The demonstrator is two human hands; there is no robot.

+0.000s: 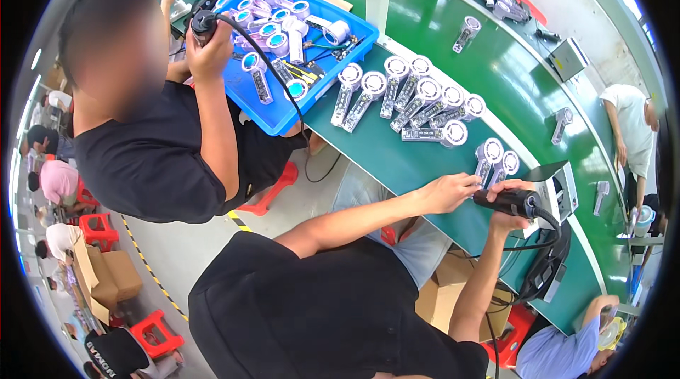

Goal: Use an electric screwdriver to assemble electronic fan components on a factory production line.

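My right hand is wrapped around a black cylindrical corded tool that looks like an electric screwdriver. The cable leaves its right end. Its left end points at the fingertips of my left hand. Those fingers are pinched together, and anything between them is too small to make out. Just beyond them, on the green bench, lie two handheld fans with round white heads and clear handles showing circuit boards. A larger group of such fans rests further left along the bench.
A co-worker at my left holds another black corded tool beside a blue tray filled with fans and parts. A grey box-shaped device stands right of my hands. A green conveyor carries scattered fans behind the bench. Cardboard boxes sit below.
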